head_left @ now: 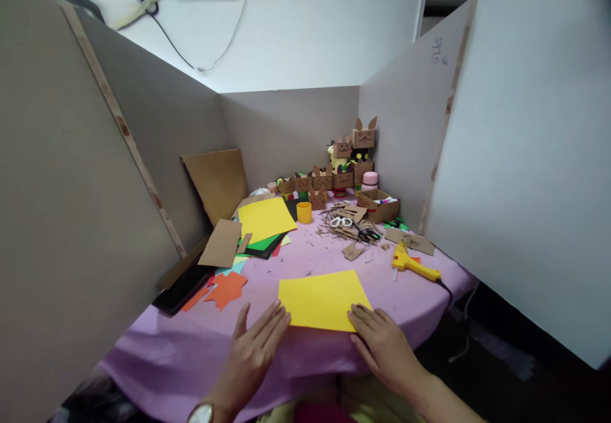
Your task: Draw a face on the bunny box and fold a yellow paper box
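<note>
A yellow sheet, paper or thin foam, lies flat near the front edge of the table. My left hand touches its left front corner with outstretched fingertips, the thumb standing apart. At the right front corner, my right hand rests its straight fingers on the sheet. Both hands are open and grip nothing. Left of the sheet lie orange scraps with jagged edges. To its right a yellow glue gun lies on its side, cord trailing off the table edge.
White-handled scissors and black-handled scissors lie among cardboard scraps. A stack of coloured sheets and a brown cardboard piece are at left. Behind stand cardboard animal-faced boxes, a yellow roll and an open box. Grey partitions enclose the table.
</note>
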